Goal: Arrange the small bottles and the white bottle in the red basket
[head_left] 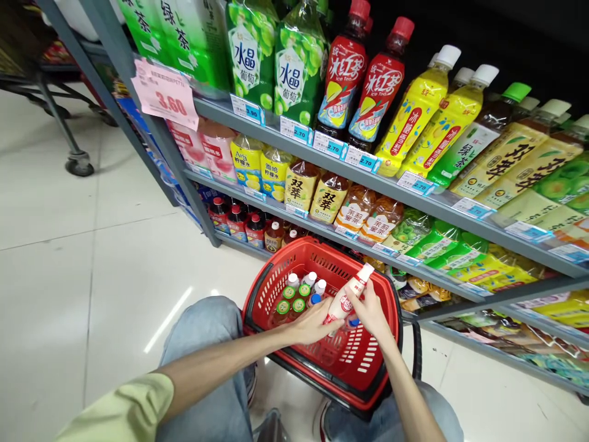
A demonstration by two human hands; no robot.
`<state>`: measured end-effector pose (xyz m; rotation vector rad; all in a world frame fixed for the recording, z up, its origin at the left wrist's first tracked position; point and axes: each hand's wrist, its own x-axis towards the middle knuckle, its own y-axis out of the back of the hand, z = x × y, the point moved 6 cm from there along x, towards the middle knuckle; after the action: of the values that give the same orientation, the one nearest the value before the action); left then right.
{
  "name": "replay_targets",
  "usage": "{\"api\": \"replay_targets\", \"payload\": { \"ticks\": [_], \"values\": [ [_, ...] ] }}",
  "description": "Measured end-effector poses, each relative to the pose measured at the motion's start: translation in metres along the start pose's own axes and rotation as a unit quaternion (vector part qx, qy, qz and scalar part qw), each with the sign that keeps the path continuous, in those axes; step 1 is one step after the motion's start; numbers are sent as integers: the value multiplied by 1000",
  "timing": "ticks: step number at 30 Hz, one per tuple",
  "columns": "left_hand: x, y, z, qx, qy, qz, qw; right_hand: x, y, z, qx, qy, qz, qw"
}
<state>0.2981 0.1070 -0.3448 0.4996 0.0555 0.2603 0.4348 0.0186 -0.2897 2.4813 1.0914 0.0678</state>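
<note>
A white bottle with red print and a white cap (344, 302) is tilted over a red shopping basket (317, 362), its cap end toward the shelf. My left hand (317, 320) grips the lower part of the bottle. Near the cap end, my right hand (369, 310) has its fingers closed round it. Inside the basket, to the left of my hands, several small bottles (298, 293) stand upright with green, white and blue caps. Another blue cap (353, 321) shows partly behind the held bottle. The basket stands on the floor between my knees.
A grey shelf rack (294, 144) full of drink bottles and price labels rises just beyond the basket. A pink price tag (166, 98) hangs at its left corner. To the far left is a cart with a caster wheel (79, 164). The basket's black handle (416, 350) lies at its right.
</note>
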Motion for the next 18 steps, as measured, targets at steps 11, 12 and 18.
{"api": "replay_targets", "payload": {
  "ticks": [11, 12, 18],
  "values": [
    [1, 6, -7, 56, 53, -10, 997, -7, -14, -8, -80, 67, 2, 995],
    [1, 6, -11, 57, 57, -10, 997, -7, -16, -9, -99, 73, -3, 992],
    [11, 12, -28, 30, 74, -3, 997, -4, -33, -6, -225, 43, -31, 973]
  ]
}}
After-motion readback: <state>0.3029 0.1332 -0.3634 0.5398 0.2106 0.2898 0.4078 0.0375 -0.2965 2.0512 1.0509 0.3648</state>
